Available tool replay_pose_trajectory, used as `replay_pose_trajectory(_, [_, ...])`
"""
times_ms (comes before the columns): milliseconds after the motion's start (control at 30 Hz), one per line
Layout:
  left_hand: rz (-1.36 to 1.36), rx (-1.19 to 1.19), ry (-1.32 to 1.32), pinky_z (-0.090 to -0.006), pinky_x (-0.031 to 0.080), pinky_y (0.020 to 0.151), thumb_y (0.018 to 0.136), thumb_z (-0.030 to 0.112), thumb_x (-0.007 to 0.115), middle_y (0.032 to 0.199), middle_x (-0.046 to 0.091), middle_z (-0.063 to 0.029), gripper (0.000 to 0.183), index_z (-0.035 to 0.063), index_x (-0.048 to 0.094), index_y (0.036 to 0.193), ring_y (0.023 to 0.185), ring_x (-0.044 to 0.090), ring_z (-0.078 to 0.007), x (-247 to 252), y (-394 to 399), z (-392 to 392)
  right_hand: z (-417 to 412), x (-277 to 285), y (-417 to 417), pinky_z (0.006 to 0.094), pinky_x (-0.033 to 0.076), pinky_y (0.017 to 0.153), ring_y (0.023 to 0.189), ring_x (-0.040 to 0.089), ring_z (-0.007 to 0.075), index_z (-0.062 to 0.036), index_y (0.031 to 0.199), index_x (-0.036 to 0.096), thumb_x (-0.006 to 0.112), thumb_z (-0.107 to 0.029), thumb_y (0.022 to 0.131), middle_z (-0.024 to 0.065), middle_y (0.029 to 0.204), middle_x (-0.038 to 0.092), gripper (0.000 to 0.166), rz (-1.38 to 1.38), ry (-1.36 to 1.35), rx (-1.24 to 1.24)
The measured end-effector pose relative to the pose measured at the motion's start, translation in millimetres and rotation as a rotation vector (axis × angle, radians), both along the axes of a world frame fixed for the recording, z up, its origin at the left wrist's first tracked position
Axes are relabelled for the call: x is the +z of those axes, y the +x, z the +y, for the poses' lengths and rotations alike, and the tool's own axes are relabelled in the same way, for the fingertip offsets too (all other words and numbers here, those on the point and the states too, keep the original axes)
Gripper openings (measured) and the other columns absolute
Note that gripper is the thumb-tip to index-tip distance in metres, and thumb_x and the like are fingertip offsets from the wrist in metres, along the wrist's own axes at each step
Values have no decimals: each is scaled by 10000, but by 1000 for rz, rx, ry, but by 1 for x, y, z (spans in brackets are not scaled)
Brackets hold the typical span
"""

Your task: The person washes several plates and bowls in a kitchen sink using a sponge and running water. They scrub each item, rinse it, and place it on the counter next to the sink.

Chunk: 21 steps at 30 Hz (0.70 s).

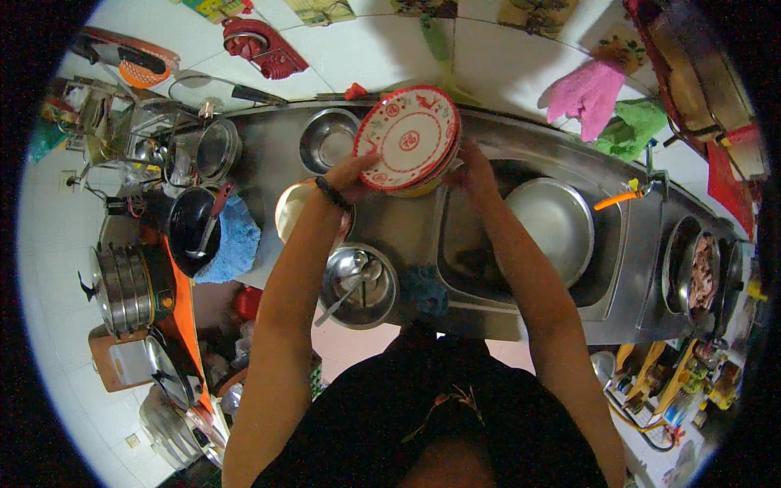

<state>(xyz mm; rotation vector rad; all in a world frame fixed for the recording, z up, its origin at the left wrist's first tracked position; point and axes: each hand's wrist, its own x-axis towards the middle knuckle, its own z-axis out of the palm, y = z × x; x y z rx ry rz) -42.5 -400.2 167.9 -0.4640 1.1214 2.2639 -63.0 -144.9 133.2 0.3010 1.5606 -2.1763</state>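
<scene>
A stack of white plates with red patterned rims (407, 139) is held up, tilted, over the steel counter left of the sink. My left hand (352, 177) grips its left side, the thumb on the top plate. At the stack's right side is my right hand (467, 168), blurred and partly hidden; its grip cannot be made out fully. Behind the stack stands a steel bowl (323, 137). A pale bowl (293, 210) lies partly under my left forearm. Nearer me, a steel bowl (360, 308) contains a ladle and other utensils.
The sink (470, 244) holds a large round metal pan (552, 229), below a faucet with an orange spout (616, 200). A black wok (194, 222) and a blue cloth (235, 244) are at left. A tray of meat (703, 274) stands far right. Towels (589, 97) hang on the wall.
</scene>
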Motion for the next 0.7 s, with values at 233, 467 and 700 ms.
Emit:
replay_pose_trajectory(233, [-107,47,-357,-317,560,636,852,118,527,979,619,-107,295,-2,483,1117,768,644,-195,-17,-5,-8,-15,6,-4,314,458,641,741,560,143,-31,1059,556,407,-402,911,70,976,600,426,190,202,-204])
replay_pose_trajectory(467, [-2,203,-387,-320,549,594,822,66,541,988,607,-102,317,38,479,1132,757,631,-193,-24,-2,4,-12,-2,-12,356,454,732,823,590,259,8,921,612,535,-386,835,146,872,631,411,409,736,-5])
replay_pose_trajectory(700, [302,261,-540,-304,487,759,798,50,564,1072,576,-102,405,8,451,1184,914,575,-173,-38,-2,8,-20,-17,-14,406,443,760,893,571,354,24,913,598,609,-237,730,230,935,586,319,570,926,-70])
